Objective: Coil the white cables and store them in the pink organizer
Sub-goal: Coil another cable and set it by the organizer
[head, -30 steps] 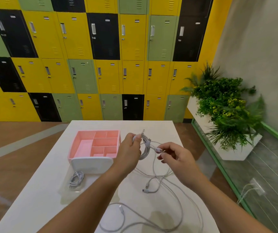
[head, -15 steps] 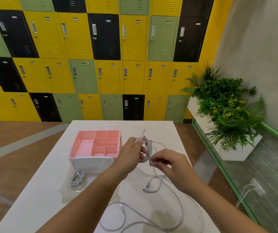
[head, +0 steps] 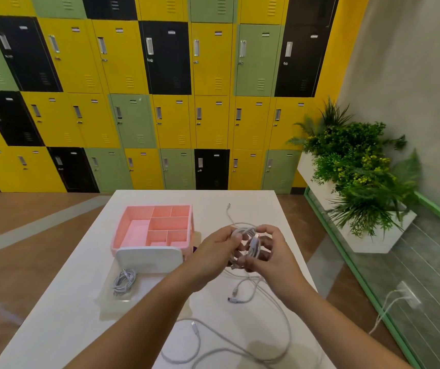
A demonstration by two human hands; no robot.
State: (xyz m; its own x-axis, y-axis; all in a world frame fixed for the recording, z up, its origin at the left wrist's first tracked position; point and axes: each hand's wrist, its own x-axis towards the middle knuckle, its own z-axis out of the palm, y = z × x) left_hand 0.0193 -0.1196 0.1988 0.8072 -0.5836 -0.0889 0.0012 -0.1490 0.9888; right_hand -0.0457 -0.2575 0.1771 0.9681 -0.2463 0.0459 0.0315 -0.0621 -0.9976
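A coiled white cable (head: pixel 253 245) is held above the white table (head: pixel 62 315) between both hands. My left hand (head: pixel 215 253) grips the coil's left side. My right hand (head: pixel 272 251) curls round its right side, fingers through the loop. One cable end (head: pixel 229 209) trails toward the table's far edge. The pink organizer (head: pixel 131 222), with several compartments and a white front, stands left of the hands. More loose white cable (head: pixel 240 342) sprawls on the table near me. A small finished coil (head: pixel 124 282) lies in front of the organizer.
A planter with green plants (head: pixel 360 177) stands to the right of the table, beside a green-framed glass panel (head: pixel 426 302). Yellow, green and black lockers (head: pixel 160 89) fill the wall behind. The table's right edge is close to my right forearm.
My right hand has moved in from the coil's lower right and closed round it. The coil looks fuller and both hands now hold it together.
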